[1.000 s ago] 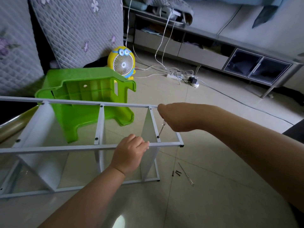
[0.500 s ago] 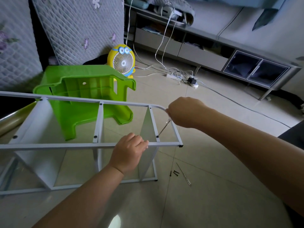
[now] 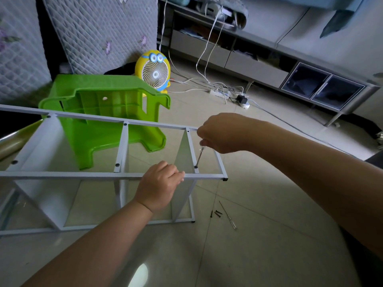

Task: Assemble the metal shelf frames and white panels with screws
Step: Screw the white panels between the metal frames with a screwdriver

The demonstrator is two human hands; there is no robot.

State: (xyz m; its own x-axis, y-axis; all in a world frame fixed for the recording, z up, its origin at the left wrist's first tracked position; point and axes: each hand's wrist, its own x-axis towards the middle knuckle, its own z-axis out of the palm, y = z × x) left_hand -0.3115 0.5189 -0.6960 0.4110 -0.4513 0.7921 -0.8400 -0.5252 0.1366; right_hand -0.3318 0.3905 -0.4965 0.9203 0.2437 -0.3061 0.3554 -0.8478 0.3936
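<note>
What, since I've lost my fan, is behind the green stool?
A yellow fan stands right behind the stool, its lower left hidden by the stool's edge. A quilted mattress leans further back. The floor directly behind the stool is covered.

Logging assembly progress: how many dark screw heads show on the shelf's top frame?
6. Far rail: screw heads at left, middle, right. Near rail: left, middle, right, under the screwdriver tip. Others may sit beyond the left edge.
</note>
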